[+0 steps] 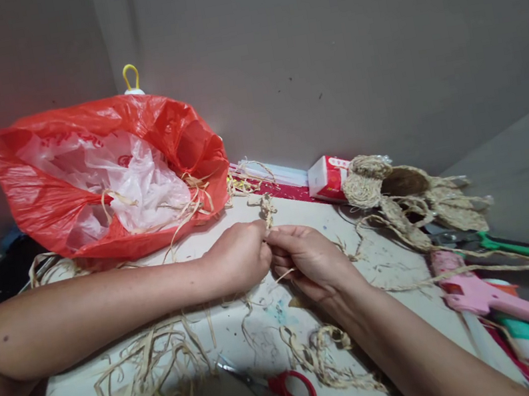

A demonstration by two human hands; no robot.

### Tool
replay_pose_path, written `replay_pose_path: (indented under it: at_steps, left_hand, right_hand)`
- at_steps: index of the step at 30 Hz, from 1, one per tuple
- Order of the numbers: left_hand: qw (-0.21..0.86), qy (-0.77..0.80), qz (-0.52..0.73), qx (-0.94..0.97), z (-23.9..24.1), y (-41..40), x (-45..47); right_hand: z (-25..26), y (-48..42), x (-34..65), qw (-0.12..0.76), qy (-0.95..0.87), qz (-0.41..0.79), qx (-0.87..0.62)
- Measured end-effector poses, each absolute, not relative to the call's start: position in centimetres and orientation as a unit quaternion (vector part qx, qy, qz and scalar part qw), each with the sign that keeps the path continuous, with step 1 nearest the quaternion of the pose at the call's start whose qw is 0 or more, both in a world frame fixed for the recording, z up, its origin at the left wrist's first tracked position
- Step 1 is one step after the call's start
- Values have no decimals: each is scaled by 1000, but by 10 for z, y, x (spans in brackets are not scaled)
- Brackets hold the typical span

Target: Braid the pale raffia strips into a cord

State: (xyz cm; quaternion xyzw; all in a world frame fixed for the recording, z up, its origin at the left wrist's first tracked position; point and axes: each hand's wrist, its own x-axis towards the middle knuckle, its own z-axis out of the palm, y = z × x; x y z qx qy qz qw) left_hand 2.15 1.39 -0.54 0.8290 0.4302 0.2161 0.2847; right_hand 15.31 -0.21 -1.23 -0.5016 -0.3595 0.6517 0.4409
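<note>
My left hand point(238, 256) and my right hand point(308, 258) meet over the middle of the white board point(245, 326), fingers pinched together. Between them they grip a small braided piece of raffia straw point(267, 209), which sticks up just above the fingertips. A thin straw strand point(285, 277) trails down from under my right hand. Loose raffia strands point(142, 374) lie in a heap below my left forearm.
A red plastic bag point(109, 177) with white bags inside lies at the back left. Woven straw pieces point(401, 199) and a small red-white box point(328, 177) sit at the back right. Red-handled scissors point(282, 394) lie near the front, a pink glue gun point(494, 298) and green-handled scissors point(521, 248) to the right.
</note>
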Motion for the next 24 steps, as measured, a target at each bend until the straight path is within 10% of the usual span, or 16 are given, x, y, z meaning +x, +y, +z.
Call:
replay_pose_path:
  at_steps: [14, 24]
  left_hand:
    - [650, 394, 191, 621, 3, 42, 15]
    - [528, 395, 176, 731, 3, 46, 10]
  right_hand:
    - [-4, 6, 166, 382, -438, 653, -485]
    - [-8, 10, 186, 267, -499, 659, -496]
